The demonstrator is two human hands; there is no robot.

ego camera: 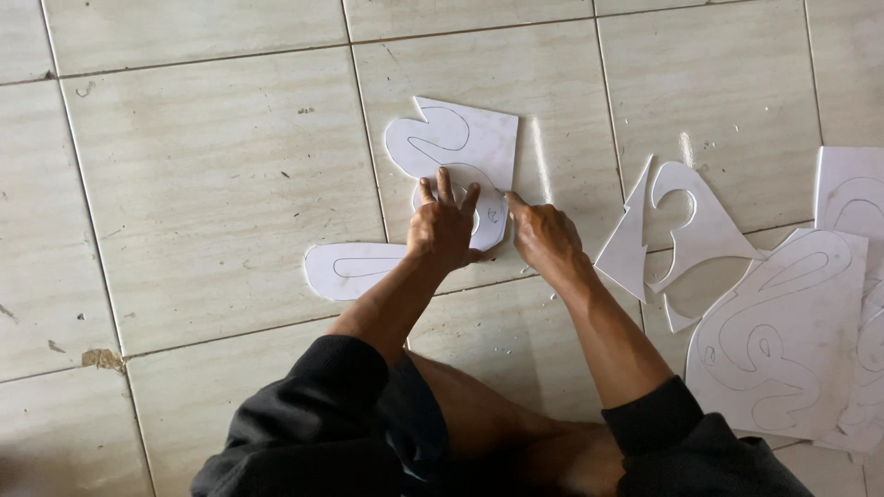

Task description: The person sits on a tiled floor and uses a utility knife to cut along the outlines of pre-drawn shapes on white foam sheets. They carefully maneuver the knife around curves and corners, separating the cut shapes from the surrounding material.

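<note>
A white sheet with a curved outline drawn on it lies on the tiled floor, cut along part of that outline. A long rounded part of it reaches out to the lower left. My left hand presses flat on the sheet's middle with its fingers spread. My right hand rests just to the right of it, fingers curled and forefinger stretched to the sheet's right edge. Whether it holds something small is hidden from view.
Cut white scraps lie on the floor to the right. Beyond them are larger white sheets with drawn curves, and another one at the right edge. My bent legs and dark sleeves fill the bottom of the view. Pale floor tiles spread to the left.
</note>
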